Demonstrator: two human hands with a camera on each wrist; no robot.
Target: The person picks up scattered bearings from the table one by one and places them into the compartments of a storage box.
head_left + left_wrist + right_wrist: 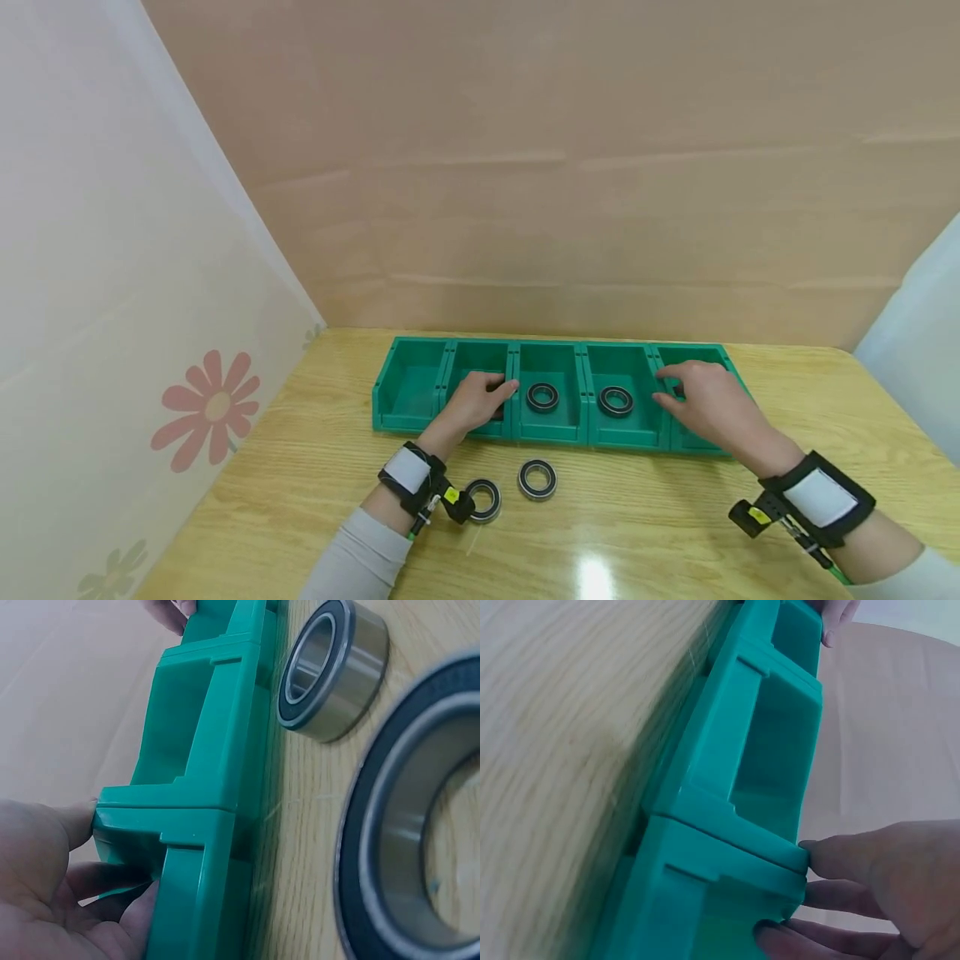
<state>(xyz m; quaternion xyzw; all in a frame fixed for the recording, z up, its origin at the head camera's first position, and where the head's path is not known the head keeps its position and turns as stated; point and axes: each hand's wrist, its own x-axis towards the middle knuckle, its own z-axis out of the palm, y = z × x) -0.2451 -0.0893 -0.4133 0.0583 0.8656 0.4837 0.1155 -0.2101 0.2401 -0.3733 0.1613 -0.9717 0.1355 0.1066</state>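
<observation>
A row of joined green bins [551,435] stands on the table. My left hand [474,402] reaches into the second bin from the left, thumb stretched to the divider and apart from the fingers; a dark thing shows partly beneath it. My right hand [712,404] is over the rightmost bin, thumb and fingers spread near its left divider, with a small dark patch behind them. The fingertips of both hands are partly hidden. One ball bearing [542,397] lies in the middle bin, another bearing [616,402] in the bin to its right.
On the wooden table [300,483] in front of the bins lie two more bearings: one bearing [537,480] below the middle bin, and a second bearing [484,501] partly behind the left wrist camera. A brown paper backdrop [555,208] rises behind.
</observation>
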